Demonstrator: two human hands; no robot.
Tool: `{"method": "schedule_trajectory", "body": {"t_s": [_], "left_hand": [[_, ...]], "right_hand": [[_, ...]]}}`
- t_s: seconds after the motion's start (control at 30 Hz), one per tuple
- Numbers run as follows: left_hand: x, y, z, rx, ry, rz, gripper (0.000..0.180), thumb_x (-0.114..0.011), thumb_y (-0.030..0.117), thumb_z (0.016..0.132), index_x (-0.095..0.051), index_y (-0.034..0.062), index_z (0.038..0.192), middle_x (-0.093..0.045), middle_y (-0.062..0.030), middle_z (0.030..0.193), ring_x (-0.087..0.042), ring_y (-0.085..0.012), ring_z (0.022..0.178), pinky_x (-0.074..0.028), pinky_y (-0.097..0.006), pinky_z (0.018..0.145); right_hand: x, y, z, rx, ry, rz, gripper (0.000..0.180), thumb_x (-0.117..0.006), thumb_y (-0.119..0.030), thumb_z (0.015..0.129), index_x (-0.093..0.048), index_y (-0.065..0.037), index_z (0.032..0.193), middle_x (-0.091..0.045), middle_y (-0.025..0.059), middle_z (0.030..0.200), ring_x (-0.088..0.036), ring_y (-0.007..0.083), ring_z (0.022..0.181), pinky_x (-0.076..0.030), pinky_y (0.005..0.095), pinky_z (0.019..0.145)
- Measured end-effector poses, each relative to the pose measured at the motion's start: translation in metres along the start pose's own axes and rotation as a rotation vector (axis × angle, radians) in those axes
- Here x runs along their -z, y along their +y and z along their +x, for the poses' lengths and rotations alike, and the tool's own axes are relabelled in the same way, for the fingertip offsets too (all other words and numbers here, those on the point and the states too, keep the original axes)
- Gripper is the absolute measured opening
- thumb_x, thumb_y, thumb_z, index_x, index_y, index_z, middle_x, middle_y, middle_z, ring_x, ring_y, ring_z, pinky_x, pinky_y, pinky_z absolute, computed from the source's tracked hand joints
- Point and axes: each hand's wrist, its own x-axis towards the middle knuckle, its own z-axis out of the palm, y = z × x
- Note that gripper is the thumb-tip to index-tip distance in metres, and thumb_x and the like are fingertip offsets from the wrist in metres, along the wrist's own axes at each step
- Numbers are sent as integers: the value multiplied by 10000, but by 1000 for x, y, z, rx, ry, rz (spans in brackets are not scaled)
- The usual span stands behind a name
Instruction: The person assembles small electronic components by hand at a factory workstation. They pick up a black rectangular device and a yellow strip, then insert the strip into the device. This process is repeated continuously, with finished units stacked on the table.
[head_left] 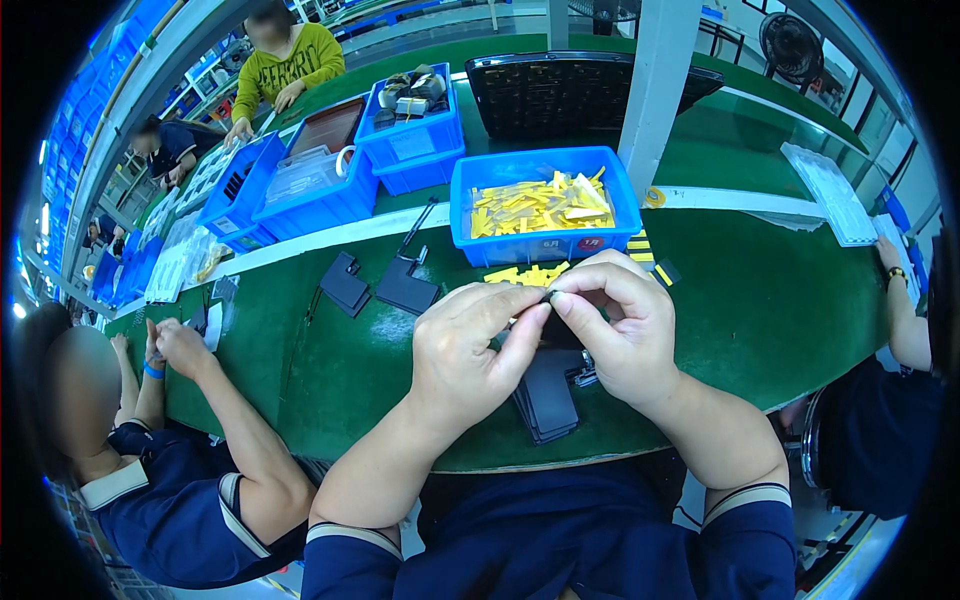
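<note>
Green tabletop (760,300) carries a blue bin (545,205) of yellow strips (535,208) and a stack of dark flat plates (548,395). Above that stack, left hand (470,350) and right hand (625,330) meet fingertip to fingertip, each grip narrow, pinching one small dark piece (549,296). It is too hidden to tell its long axis. Best kept steady, pinched by its edges.

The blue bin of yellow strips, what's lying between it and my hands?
In the head view, a few loose yellow strips lie on the green table between the blue bin and the left hand and right hand.
</note>
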Motion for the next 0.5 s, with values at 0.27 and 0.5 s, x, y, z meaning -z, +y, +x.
{"method": "schedule_trajectory", "body": {"t_s": [0.27,0.5], "left_hand": [[4,-3,-1,198,-70,-158,85,-707,69,750,-691,22,820,-677,-107,764,-651,-210,688,-508,-291,625],[10,-9,1,259,-149,-260,96,-701,65,773,-697,2,845,-680,-93,776,-638,-149,699,-481,-244,630]], "right_hand": [[0,-2,-1,40,-13,-63,73,-647,-6,757,-646,9,829,-599,88,782,-582,166,672,-465,263,606],[1,-4,1,44,-27,-55,78,-647,-10,761,-643,10,836,-595,91,786,-586,167,693,-468,262,612]]}}
